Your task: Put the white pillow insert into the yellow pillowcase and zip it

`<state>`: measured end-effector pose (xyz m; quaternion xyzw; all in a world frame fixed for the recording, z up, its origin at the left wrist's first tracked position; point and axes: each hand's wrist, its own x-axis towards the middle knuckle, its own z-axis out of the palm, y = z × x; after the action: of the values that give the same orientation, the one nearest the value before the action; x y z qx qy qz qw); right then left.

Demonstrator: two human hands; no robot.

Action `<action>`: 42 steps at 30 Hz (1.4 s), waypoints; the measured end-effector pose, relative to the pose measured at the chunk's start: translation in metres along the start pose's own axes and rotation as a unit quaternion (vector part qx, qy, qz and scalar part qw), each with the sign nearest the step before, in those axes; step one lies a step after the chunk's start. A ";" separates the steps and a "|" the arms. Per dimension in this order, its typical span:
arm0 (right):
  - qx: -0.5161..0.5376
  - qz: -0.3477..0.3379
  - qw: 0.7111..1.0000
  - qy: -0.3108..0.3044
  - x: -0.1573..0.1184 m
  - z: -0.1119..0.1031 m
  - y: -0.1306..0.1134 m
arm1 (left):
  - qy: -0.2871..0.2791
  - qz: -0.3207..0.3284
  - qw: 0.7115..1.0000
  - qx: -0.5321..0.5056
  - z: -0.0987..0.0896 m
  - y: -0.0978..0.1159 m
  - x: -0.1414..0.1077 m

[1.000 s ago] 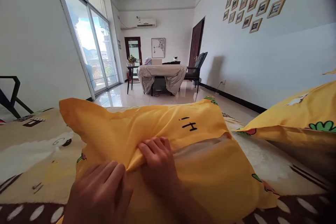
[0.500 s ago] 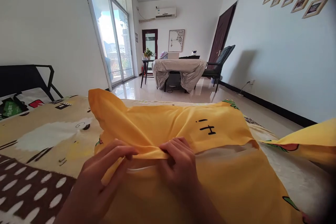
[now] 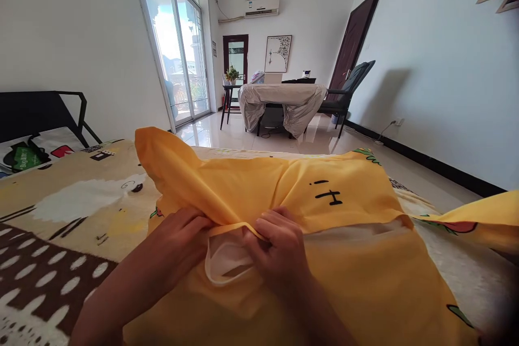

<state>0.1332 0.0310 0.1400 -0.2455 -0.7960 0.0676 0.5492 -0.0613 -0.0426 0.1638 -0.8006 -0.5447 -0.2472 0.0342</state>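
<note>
A yellow pillowcase (image 3: 251, 184) printed with "Hi" lies before me, its opening running across the middle. My right hand (image 3: 279, 243) pinches the folded edge of this opening between thumb and fingers. Just to the left, my left hand (image 3: 182, 243) is closed on the same edge, its fingertips partly hidden in the cloth. Between the hands the opening gapes and a white inner fabric with a pale rim (image 3: 227, 259) shows inside. The pillowcase's far left corner stands raised in a fold.
Beneath lies a patterned blanket (image 3: 89, 194) with a sheep print and a brown dotted band. Another yellow cloth (image 3: 482, 216) is at the right edge. A bag (image 3: 28, 154) rests by a black frame at the left. Beyond stand a covered table (image 3: 284, 94) and a chair (image 3: 351, 92).
My left hand has turned and closed on the edge of the opening. The gap between my hands is wider, showing more white inside. The view has shifted slightly.
</note>
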 end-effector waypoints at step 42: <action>0.080 -0.009 0.997 0.004 -0.010 0.002 -0.029 | 0.029 -0.022 0.999 -0.036 0.024 0.032 0.007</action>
<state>0.1247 0.0011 0.1413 -0.1940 -0.7878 0.1254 0.5710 -0.0226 -0.0417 0.1528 -0.7817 -0.5515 -0.2908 0.0159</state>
